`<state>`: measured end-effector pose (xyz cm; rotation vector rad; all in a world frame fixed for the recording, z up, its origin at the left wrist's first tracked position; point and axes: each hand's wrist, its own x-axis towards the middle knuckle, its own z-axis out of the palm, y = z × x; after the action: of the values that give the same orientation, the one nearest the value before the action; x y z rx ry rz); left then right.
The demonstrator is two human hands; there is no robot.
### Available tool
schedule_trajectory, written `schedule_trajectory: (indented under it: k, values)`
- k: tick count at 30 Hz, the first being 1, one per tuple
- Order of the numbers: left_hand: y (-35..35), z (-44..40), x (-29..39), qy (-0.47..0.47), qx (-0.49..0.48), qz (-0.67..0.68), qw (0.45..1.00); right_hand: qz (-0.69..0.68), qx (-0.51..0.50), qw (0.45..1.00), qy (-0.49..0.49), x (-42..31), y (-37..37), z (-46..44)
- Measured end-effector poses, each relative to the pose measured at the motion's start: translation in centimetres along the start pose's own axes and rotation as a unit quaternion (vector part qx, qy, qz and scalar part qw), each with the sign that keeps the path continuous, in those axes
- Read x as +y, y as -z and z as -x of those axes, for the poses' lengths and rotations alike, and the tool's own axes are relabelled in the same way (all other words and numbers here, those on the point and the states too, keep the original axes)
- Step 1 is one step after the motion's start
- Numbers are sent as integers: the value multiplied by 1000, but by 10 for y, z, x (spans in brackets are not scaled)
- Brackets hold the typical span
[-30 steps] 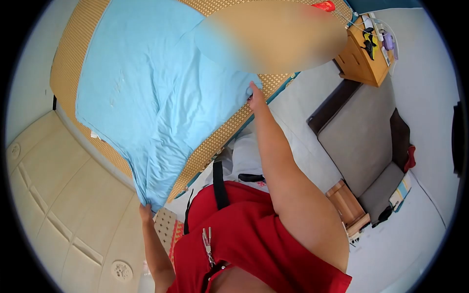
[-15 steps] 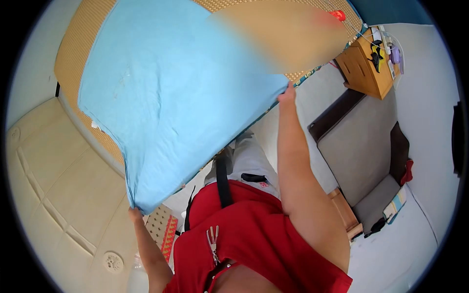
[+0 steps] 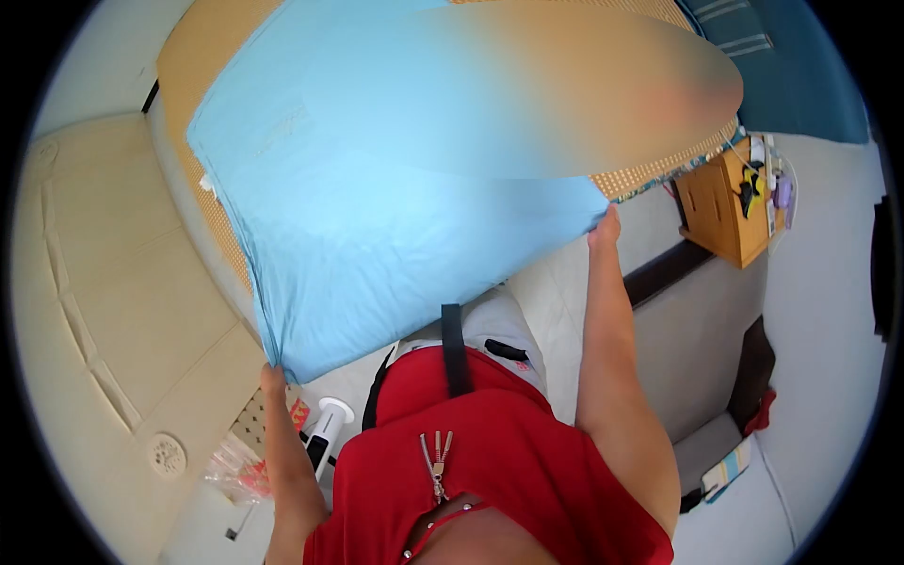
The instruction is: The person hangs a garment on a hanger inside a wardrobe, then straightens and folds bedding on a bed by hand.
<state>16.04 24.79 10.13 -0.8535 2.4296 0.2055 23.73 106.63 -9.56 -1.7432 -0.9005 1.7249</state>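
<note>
A large light blue cloth is spread over a bed with a woven mat, its near edge stretched between my two hands. My left hand is closed on the near left corner, where the cloth gathers in tight folds. At the right, my right hand grips the other corner, just beyond the edge of the mat. A blurred oval hides part of the cloth and mat at the top.
On the right stand a wooden bedside cabinet with small items on top and a grey couch. A cream panelled surface runs along the left. Near my left forearm is a white device.
My right hand has moved rightward and slightly down, pulling the cloth wider and flatter. My left hand keeps its corner. The view has turned, and the white device now shows.
</note>
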Motion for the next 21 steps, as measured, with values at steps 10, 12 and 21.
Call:
schedule_trajectory:
  k: [10,12,21]
  values:
    - [-26,41,-48,49,6,39,998,382,-131,827,391,-103,-44,84]
    - [-45,54,-59,52,-18,71,996,422,-195,780,420,-113,-29,102]
    - [-142,44,-110,76,-57,46,994,408,-223,885,21,-74,42,95]
